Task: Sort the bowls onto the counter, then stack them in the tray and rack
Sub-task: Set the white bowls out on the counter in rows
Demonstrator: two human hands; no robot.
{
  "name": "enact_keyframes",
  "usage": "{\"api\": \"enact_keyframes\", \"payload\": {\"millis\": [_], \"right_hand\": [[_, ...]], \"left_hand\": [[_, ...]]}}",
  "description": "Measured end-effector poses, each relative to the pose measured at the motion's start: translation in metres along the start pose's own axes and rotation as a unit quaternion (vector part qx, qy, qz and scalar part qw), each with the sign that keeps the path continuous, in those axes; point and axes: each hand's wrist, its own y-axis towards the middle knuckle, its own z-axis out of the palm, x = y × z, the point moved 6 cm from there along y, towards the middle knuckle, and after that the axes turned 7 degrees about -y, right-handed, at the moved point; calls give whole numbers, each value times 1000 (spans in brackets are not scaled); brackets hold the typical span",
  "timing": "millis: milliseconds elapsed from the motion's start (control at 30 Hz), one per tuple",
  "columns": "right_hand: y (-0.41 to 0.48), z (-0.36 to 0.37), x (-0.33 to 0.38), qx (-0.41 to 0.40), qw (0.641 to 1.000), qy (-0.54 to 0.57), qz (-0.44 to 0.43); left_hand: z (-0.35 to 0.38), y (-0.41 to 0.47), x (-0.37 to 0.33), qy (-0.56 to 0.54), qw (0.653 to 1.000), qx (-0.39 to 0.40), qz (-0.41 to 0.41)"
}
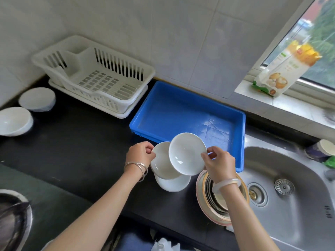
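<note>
My right hand (pixel 218 163) pinches the rim of a small white bowl (pixel 186 153), tilted toward me above the blue tray's near edge. My left hand (pixel 139 156) grips the rim of a second small white bowl (pixel 161 165), partly behind the first. Below both, a third white bowl (pixel 172 183) rests on the black counter (pixel 76 142). The blue tray (pixel 181 109) has nothing in it. The white dish rack (pixel 94 77) stands at the back left, with nothing in it. Two larger white bowls (pixel 37 99) (pixel 14 121) sit on the counter at far left.
A stack of pink-rimmed and metal bowls (pixel 208 201) sits at the counter's edge under my right wrist. The steel sink (pixel 290 187) lies to the right. A food bag (pixel 282 67) leans on the window sill. A dark pot (pixel 12 220) is at bottom left.
</note>
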Motion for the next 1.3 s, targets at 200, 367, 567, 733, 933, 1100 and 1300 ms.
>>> {"api": "enact_keyframes", "payload": {"millis": [200,367,567,733,933,1100,1300], "right_hand": [[11,6,51,26,997,50,-46],[21,35,94,64,993,69,-78],[30,96,155,141,983,49,-108],[38,155,212,202,970,58,-121],[47,223,274,267,955,80,-100],[52,268,309,295,948,76,-97],[57,304,333,295,949,73,-78]], "left_hand": [[-58,8,13,-63,996,-54,-30],[-108,10,52,-118,983,-117,-77],[-165,7,115,-173,954,-206,-132],[-205,7,165,-233,910,-293,-180],[-238,13,209,-302,845,-380,-226],[-254,24,231,-338,802,-420,-256],[-266,38,246,-372,768,-449,-265]]}}
